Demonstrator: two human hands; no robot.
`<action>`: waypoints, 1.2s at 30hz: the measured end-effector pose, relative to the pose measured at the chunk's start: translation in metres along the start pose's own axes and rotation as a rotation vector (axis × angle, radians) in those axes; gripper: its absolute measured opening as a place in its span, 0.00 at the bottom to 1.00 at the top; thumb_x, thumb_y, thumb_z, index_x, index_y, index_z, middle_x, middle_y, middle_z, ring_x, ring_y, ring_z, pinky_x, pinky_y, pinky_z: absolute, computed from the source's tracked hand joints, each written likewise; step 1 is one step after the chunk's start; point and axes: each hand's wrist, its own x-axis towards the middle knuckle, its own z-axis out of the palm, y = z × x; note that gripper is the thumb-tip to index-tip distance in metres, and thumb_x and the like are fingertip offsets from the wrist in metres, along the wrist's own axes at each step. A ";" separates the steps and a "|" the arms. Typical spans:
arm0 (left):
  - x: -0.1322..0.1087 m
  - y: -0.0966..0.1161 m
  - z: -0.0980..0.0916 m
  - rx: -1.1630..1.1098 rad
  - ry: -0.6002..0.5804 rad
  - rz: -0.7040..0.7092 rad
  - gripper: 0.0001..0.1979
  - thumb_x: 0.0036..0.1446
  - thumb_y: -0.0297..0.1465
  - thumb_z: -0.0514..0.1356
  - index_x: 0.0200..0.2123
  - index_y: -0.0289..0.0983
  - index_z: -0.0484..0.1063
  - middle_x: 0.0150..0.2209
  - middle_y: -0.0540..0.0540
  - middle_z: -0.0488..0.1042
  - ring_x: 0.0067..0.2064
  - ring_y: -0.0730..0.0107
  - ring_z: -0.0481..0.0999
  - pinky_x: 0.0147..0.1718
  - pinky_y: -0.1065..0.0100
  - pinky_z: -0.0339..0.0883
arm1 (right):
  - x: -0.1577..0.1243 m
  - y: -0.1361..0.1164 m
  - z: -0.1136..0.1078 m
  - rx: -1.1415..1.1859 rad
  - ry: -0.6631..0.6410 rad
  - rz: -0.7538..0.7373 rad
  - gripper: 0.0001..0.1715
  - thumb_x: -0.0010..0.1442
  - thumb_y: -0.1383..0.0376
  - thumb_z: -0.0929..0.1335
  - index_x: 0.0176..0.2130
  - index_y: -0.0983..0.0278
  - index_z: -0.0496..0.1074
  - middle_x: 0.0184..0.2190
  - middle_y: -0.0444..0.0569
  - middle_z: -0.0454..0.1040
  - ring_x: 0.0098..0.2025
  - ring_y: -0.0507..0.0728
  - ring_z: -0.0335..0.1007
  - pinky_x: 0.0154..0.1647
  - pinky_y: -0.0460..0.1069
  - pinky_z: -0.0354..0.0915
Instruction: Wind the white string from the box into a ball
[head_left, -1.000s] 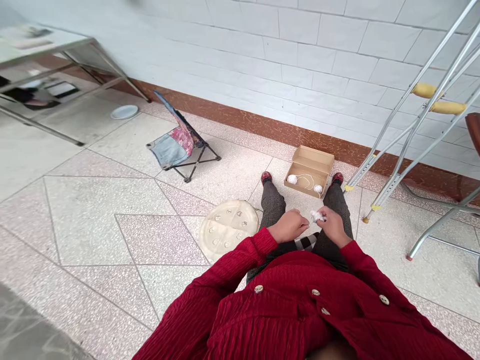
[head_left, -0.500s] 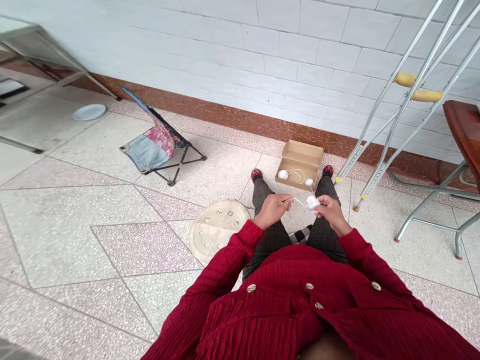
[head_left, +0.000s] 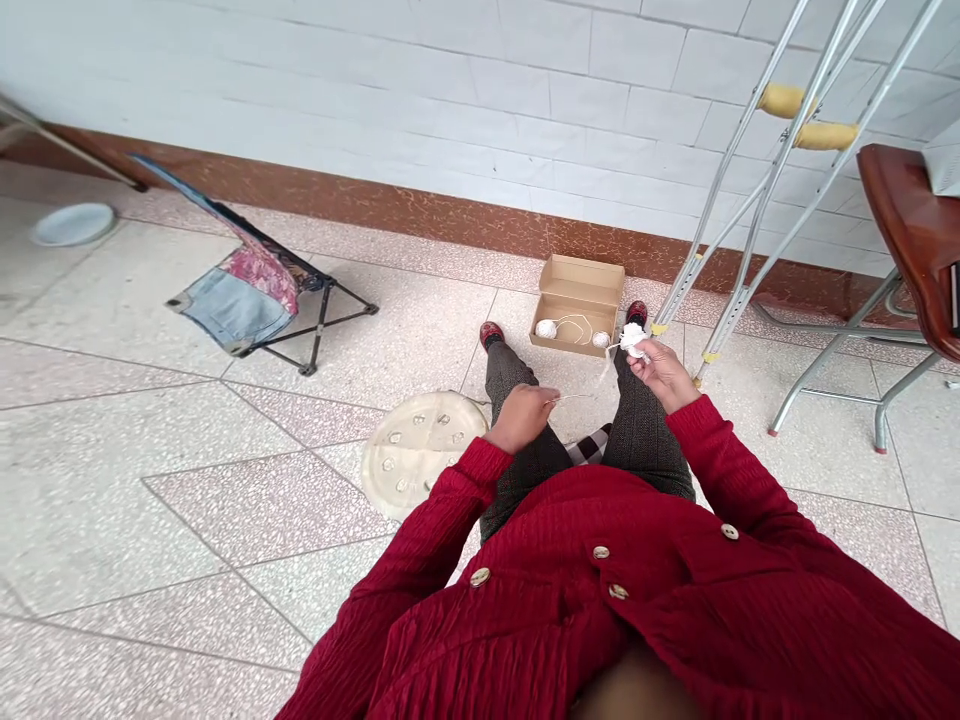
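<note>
- Head view: on the near side of the cardboard box [head_left: 581, 318], the right hand [head_left: 661, 374] clamps a small bundle of white yarn [head_left: 634, 338] between thumb and fingers, just right of the box's near corner.
- Nearer the wearer than the box, the left hand [head_left: 519, 417] is well apart from the other, its fingertips drawn together on a thin pale length [head_left: 574, 397]; strand or slim tool, I can't tell.
- Loose yarn hangs from the bundle toward the box's near side; whether it joins what lies inside is too fine to follow.
- Inside the box, lid raised toward the wall, sit a larger white ball [head_left: 546, 328] at left and a smaller one [head_left: 601, 340] at right, a looping strand between them.
- I'd judge this a yarn-working step, bundle steadied in one hand, thin length in the other; the next move seems to call for a gentle pull and some slack, lest the strand snag.
- Left of the box and nearer the wearer lies a round beige disc [head_left: 420, 440]; farther left, a folding chair [head_left: 240, 310].
- Right of the box lean crutches with yellow grips [head_left: 825, 136].
- No brand, label or writing can be read, on the box or elsewhere.
</note>
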 end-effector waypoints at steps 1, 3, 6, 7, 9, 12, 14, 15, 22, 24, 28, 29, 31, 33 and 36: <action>0.005 -0.003 -0.003 -0.045 0.045 -0.012 0.12 0.63 0.27 0.56 0.44 0.35 0.78 0.46 0.39 0.81 0.49 0.60 0.79 0.55 0.61 0.66 | -0.002 -0.002 0.002 -0.014 -0.008 -0.026 0.13 0.43 0.68 0.74 0.31 0.63 0.70 0.25 0.42 0.74 0.22 0.46 0.66 0.19 0.40 0.61; 0.015 -0.002 -0.011 -0.197 0.138 -0.016 0.16 0.63 0.28 0.56 0.53 0.34 0.75 0.55 0.38 0.78 0.55 0.59 0.77 0.60 0.59 0.65 | -0.006 -0.004 0.006 -0.070 -0.025 -0.101 0.15 0.42 0.67 0.75 0.32 0.63 0.71 0.24 0.41 0.74 0.21 0.46 0.66 0.19 0.41 0.61; 0.033 0.016 -0.021 -0.494 0.240 0.034 0.20 0.69 0.35 0.52 0.58 0.33 0.71 0.55 0.39 0.78 0.57 0.61 0.76 0.60 0.60 0.66 | -0.013 -0.003 0.015 -0.177 -0.034 -0.216 0.17 0.40 0.66 0.75 0.34 0.62 0.72 0.25 0.39 0.74 0.20 0.47 0.65 0.18 0.42 0.60; 0.039 0.024 -0.023 -0.567 0.258 0.057 0.21 0.70 0.37 0.51 0.58 0.34 0.71 0.55 0.39 0.78 0.57 0.61 0.76 0.60 0.60 0.66 | -0.015 -0.003 0.018 -0.200 -0.037 -0.233 0.18 0.40 0.65 0.75 0.34 0.62 0.72 0.25 0.39 0.74 0.20 0.47 0.65 0.18 0.42 0.59; 0.053 0.039 -0.022 -0.653 0.278 0.094 0.22 0.68 0.39 0.55 0.59 0.34 0.70 0.56 0.39 0.77 0.58 0.60 0.75 0.61 0.59 0.65 | -0.020 -0.002 0.022 -0.221 -0.065 -0.234 0.18 0.40 0.64 0.75 0.34 0.62 0.72 0.25 0.39 0.74 0.21 0.47 0.66 0.18 0.42 0.60; 0.068 0.050 -0.012 -0.720 0.241 0.108 0.22 0.63 0.37 0.61 0.57 0.33 0.72 0.54 0.40 0.78 0.55 0.60 0.76 0.58 0.60 0.66 | -0.028 -0.004 0.027 -0.228 -0.152 -0.192 0.18 0.40 0.63 0.76 0.34 0.62 0.73 0.26 0.40 0.74 0.21 0.47 0.67 0.19 0.42 0.61; 0.070 0.052 -0.003 -0.748 0.153 0.105 0.16 0.64 0.37 0.59 0.48 0.32 0.76 0.44 0.42 0.81 0.47 0.63 0.79 0.52 0.63 0.69 | -0.028 -0.005 0.027 -0.247 -0.187 -0.192 0.18 0.41 0.62 0.76 0.35 0.63 0.73 0.26 0.40 0.75 0.22 0.47 0.67 0.20 0.42 0.61; 0.069 0.051 0.000 -0.747 0.109 0.099 0.15 0.66 0.37 0.56 0.43 0.32 0.77 0.38 0.44 0.82 0.42 0.65 0.79 0.48 0.65 0.70 | -0.027 -0.004 0.027 -0.263 -0.187 -0.202 0.18 0.42 0.62 0.76 0.35 0.63 0.73 0.26 0.41 0.75 0.21 0.47 0.67 0.20 0.42 0.61; 0.042 0.043 0.001 -0.196 0.031 0.059 0.16 0.69 0.33 0.51 0.33 0.35 0.76 0.28 0.45 0.76 0.33 0.65 0.75 0.36 0.68 0.63 | -0.002 0.026 0.023 -0.373 -0.074 -0.199 0.19 0.36 0.61 0.77 0.30 0.64 0.73 0.19 0.39 0.72 0.17 0.47 0.64 0.16 0.42 0.57; 0.036 0.040 -0.003 -0.039 0.023 0.066 0.16 0.68 0.33 0.51 0.33 0.35 0.76 0.29 0.42 0.76 0.34 0.61 0.75 0.36 0.66 0.62 | 0.003 0.038 0.024 -0.393 -0.079 -0.173 0.18 0.36 0.61 0.76 0.29 0.64 0.74 0.18 0.39 0.72 0.17 0.47 0.65 0.17 0.42 0.58; 0.027 0.035 -0.005 0.100 -0.025 0.086 0.16 0.68 0.31 0.51 0.33 0.34 0.77 0.28 0.39 0.76 0.34 0.58 0.76 0.36 0.63 0.62 | 0.008 0.052 0.026 -0.413 -0.062 -0.163 0.16 0.37 0.60 0.75 0.29 0.64 0.74 0.20 0.41 0.73 0.18 0.48 0.65 0.17 0.43 0.59; 0.025 0.034 -0.004 0.131 -0.030 0.078 0.17 0.68 0.31 0.50 0.34 0.34 0.77 0.27 0.39 0.76 0.34 0.58 0.76 0.36 0.63 0.63 | 0.008 0.054 0.027 -0.419 -0.052 -0.163 0.16 0.37 0.60 0.74 0.28 0.64 0.73 0.20 0.41 0.73 0.18 0.48 0.64 0.17 0.43 0.59; 0.023 0.033 -0.004 0.195 -0.042 0.062 0.17 0.69 0.31 0.50 0.36 0.35 0.78 0.28 0.39 0.76 0.34 0.59 0.77 0.37 0.63 0.64 | 0.009 0.055 0.026 -0.440 -0.042 -0.170 0.15 0.38 0.59 0.73 0.28 0.64 0.73 0.21 0.42 0.73 0.18 0.48 0.64 0.18 0.44 0.59; 0.020 0.033 -0.006 0.253 -0.057 0.079 0.18 0.69 0.31 0.49 0.36 0.34 0.78 0.28 0.39 0.77 0.35 0.59 0.77 0.39 0.63 0.65 | 0.009 0.055 0.022 -0.468 -0.034 -0.194 0.15 0.38 0.60 0.73 0.29 0.63 0.73 0.23 0.42 0.74 0.21 0.50 0.65 0.21 0.45 0.61; 0.021 0.038 -0.013 0.316 -0.044 0.195 0.17 0.68 0.28 0.50 0.33 0.33 0.77 0.29 0.39 0.77 0.35 0.61 0.77 0.51 0.59 0.66 | 0.008 0.058 0.014 -0.717 -0.016 -0.376 0.11 0.41 0.62 0.72 0.30 0.61 0.74 0.26 0.43 0.74 0.28 0.54 0.67 0.30 0.47 0.63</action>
